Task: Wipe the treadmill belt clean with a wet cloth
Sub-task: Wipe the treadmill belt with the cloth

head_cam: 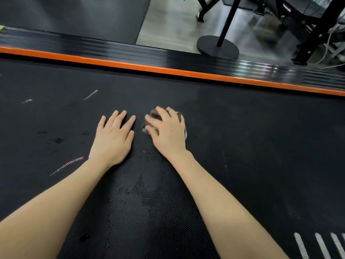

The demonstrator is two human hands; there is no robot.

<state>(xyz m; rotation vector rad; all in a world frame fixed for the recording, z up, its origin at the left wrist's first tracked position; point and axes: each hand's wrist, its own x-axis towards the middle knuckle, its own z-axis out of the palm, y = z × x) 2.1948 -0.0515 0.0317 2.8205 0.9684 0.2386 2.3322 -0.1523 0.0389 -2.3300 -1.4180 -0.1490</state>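
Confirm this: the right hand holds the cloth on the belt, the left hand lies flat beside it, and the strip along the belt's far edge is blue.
Wrong on colour: in the head view the strip along the far edge of the belt is orange. The right hand holds the cloth; the left hand lies flat beside it.

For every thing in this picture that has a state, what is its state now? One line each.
treadmill belt: dark patches that look damp between and left of the arms; light streaks on the left.
left hand: fingers straight, flat on the treadmill belt, holding nothing.
right hand: fingers curled over the cloth, pressing it down.
cloth: bunched, mostly hidden under the right hand.
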